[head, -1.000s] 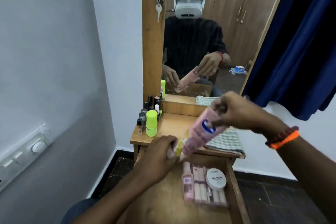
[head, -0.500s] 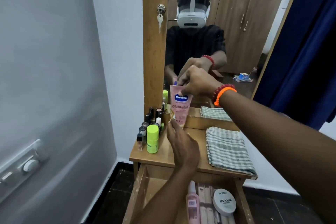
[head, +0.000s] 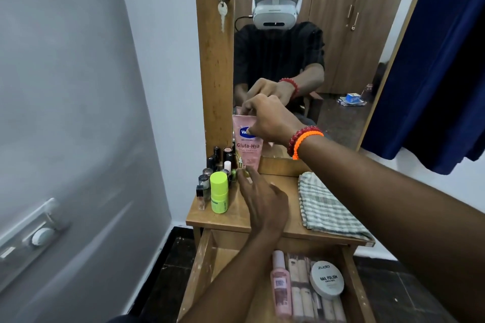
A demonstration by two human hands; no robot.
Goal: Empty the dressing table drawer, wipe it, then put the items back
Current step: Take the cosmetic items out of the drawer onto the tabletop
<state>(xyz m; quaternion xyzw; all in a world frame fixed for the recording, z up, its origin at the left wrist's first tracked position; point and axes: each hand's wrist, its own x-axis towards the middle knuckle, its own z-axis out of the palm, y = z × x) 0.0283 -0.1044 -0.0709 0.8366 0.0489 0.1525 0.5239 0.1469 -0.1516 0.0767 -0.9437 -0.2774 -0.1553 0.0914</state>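
Right hand [head: 265, 119] pinched the tall pink plastic lotion tube [head: 248, 145] upright at the wooden tabletop's [head: 275, 215] rear by the mirror, left hand [head: 262, 199] loose-fingered touching its base w/o gripping; if let go off-balance it'd prob topple into the small nail-polish bottles [head: 215, 165].

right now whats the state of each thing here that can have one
drawer: pulled open, items inside
pink tube: upright on the tabletop, against the mirror
right hand: pinching the tube's top
left hand: fingers at the tube's base
nail polish remover tub: lid on, in the drawer
pink bottle: lying in the drawer
checked cloth: folded on the tabletop
green bottle: upright, capped
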